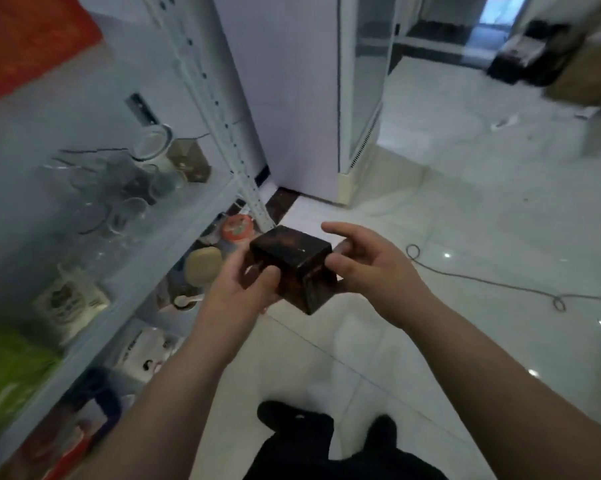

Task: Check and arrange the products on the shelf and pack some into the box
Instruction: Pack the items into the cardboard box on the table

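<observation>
Sitting between left hand (243, 289) and right hand (378, 268), dark box (292, 258), fingers (266, 277) curled round it.

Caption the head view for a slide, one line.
Left hand and right hand hold a dark box beside a white shelf of glass cups.

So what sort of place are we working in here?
Probably a shop's stockroom or storage room: white metal shelving stocked with glass cups and packaged goods, a glass-door cabinet beyond, and a tiled floor.
</observation>
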